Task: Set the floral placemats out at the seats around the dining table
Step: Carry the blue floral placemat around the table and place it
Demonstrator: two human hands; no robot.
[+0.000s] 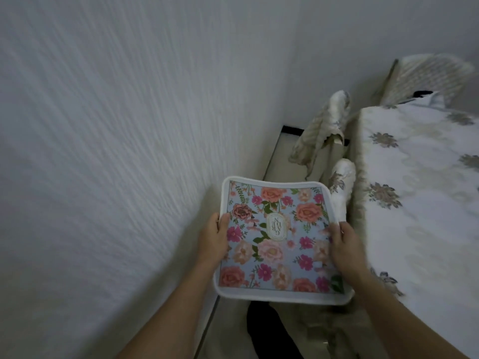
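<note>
Rounded-square floral placemat (280,239), pale blue ground printed with orange, pink and magenta flowers, white border, an oval lettered label at its centre. It is held roughly flat in the air above the floor, off the tabletop and just beside the tabletop edge that faces the wall; no contact with the cloth there. The border looks thick, and I cannot tell whether this is one mat or several stacked. The left hand (216,237) grips the mat's left edge, thumb on the printed face, fingers hidden underneath. The right hand (342,244) grips the right edge the same way, thumb on top; this hand is somewhat blurred. Both forearms are bare. The tabletop (420,177) runs along the right of the view under a white tablecloth (388,229) with grey-brown flower motifs, which hangs over that edge. Between mat and tabletop stands a chair back in a white embroidered cover (339,187). Farther along that side, a second chair with a loose cream cover (318,130). A third, with a patterned cream back (427,76), sits at the far end. White textured wall (116,125) on the left. Beige tiled floor (282,154) below, and a dark trouser leg (267,330) at the bottom edge.
</note>
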